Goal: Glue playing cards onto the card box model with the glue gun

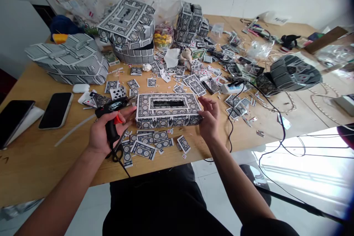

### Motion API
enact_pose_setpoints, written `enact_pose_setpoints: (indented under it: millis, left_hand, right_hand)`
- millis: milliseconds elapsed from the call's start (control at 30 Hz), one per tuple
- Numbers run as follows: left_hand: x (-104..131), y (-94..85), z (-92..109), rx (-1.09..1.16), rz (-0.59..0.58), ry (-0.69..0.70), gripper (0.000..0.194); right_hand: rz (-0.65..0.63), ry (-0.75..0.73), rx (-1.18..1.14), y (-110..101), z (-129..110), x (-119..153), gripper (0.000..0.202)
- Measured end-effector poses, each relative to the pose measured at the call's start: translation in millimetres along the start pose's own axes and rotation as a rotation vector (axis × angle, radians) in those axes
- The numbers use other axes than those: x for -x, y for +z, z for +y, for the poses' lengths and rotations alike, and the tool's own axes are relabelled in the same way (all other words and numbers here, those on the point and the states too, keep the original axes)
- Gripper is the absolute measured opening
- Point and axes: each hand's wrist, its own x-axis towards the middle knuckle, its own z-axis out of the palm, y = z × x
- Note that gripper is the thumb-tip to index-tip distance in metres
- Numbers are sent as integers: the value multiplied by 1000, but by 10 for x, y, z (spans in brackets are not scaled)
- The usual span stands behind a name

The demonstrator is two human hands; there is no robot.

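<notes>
Patterned playing cards (143, 150) lay near the table's (74, 166) front edge | left hand (103, 132) curled around a hot glue gun (111, 131) | right hand (209, 118) gripped the card-covered box's (168, 112) right end, thumb nearest | box, slot upward, was between both hands | larger lidded basket (132, 53) stood behind

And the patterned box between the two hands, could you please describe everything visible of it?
The low, rectangular box looks covered in playing-card backs, dark grey-blue and white. A long, narrow slot, dark inside, opens in its top, framed by pale bands. It is upright at the wooden table; whether it rests fully there is unclear. The right grip holds its right end; fingers of the left grip seemingly touch its left end.
</notes>
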Motion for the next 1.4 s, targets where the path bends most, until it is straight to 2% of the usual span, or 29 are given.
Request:
enact_pose_setpoints:
  millis: [100, 167, 267, 367, 400, 467, 533, 567, 633, 867, 1067, 1400]
  left_hand:
    - [-16, -77, -14, -33, -3, -40, 23]
    - [-61, -153, 23, -88, -27, -58, 23]
    - [-208, -277, 154, -194, -74, -24, 25]
    - [-408, -368, 293, -261, -158, 37, 29]
    - [-468, -387, 316, -263, -189, 51, 29]
    - [-555, -415, 312, -233, -258, 66, 31]
    - [-590, -445, 256, -190, -311, 67, 33]
    - [-591, -466, 222, -176, -327, 63, 34]
    - [-576, -517, 169, -161, -349, 46, 35]
    - [-597, -655, 167, -85, -421, 7, 31]
    - [-624, -651, 134, -69, -412, 9, 33]
    - [-616, -648, 86, -71, -439, -18, 33]
  right_hand:
    - [-85, 31, 11, -31, 41, 12, 57]
    - [-152, 30, 70, -50, -14, 24, 59]
    - [-151, -43, 203, -4, -279, 37, 51]
    - [-148, -207, 369, 173, -687, 37, 28]
    - [-215, -251, 383, 252, -813, 35, 25]
    - [-501, -281, 394, 415, -993, 28, 23]
    - [-736, -305, 457, 554, -1061, 21, 19]
    - [-818, -317, 486, 607, -1060, 19, 19]
    - [-903, -345, 508, 680, -1023, 21, 19]
    - [-881, -435, 459, 793, -953, 133, 19]
    - [-890, -540, 492, 862, -917, 263, 22]
    - [-917, -564, 518, 859, -876, 303, 22]
